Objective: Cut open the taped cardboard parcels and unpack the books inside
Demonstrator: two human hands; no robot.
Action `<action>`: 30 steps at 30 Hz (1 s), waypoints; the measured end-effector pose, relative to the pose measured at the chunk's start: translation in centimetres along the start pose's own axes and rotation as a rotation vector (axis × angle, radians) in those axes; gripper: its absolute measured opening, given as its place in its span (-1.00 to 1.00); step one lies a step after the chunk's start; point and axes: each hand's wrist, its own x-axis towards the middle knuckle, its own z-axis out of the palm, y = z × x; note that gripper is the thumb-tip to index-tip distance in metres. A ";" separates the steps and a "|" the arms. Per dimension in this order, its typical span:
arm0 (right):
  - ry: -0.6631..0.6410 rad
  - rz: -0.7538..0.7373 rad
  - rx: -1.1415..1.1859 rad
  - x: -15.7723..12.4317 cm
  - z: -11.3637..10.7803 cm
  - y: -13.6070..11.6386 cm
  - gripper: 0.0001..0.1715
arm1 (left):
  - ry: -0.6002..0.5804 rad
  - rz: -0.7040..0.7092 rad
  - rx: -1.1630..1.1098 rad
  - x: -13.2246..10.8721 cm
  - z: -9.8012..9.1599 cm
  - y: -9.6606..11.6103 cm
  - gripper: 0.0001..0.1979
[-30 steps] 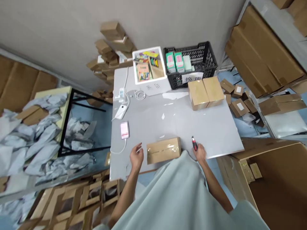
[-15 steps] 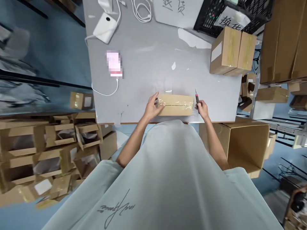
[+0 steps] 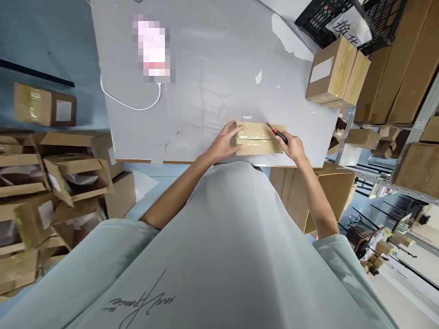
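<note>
Left hand, fingers apart, braces taped box, apparently for steadiness; right hand clamps its fingers round cutter

this looks like a parcel-handling room, a storeroom or small warehouse. the grey worktable under the hands bears a small taped box between left hand and right hand, the latter holding a cutter. beyond the right hand stand two labelled, taped cartons and a black plastic crate with a handwritten paper sign. farther right, metal shelving holds more brown cartons. well left of the left hand, opened boxes are heaped beside the table.
</note>
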 end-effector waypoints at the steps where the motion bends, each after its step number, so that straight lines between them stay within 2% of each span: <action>1: -0.055 -0.039 -0.042 0.1 -0.1 -1.0 -0.25 | -0.006 0.003 -0.003 0.0 0.0 0.0 0.05; 6: -0.287 -0.214 -0.251 0.7 0.4 -6.0 -0.33 | -0.040 0.012 -0.031 0.1 -0.1 0.0 0.01; 9: -0.356 -0.224 -0.350 1.2 0.8 -7.8 -0.40 | -0.049 0.011 -0.075 0.3 -0.2 0.0 -0.01; 14: -0.389 -0.165 -0.404 1.4 0.8 -9.7 -0.43 | -0.049 0.023 -0.088 0.4 -0.1 0.1 -0.01; 23: -0.540 -0.117 -0.661 1.5 -1.5 -14.5 -0.34 | -0.078 -0.018 0.010 0.2 -0.7 0.9 -0.01; 30: -0.530 -0.152 -0.674 2.4 -1.2 -15.7 -0.44 | -0.082 -0.031 0.012 0.1 -1.1 0.8 0.05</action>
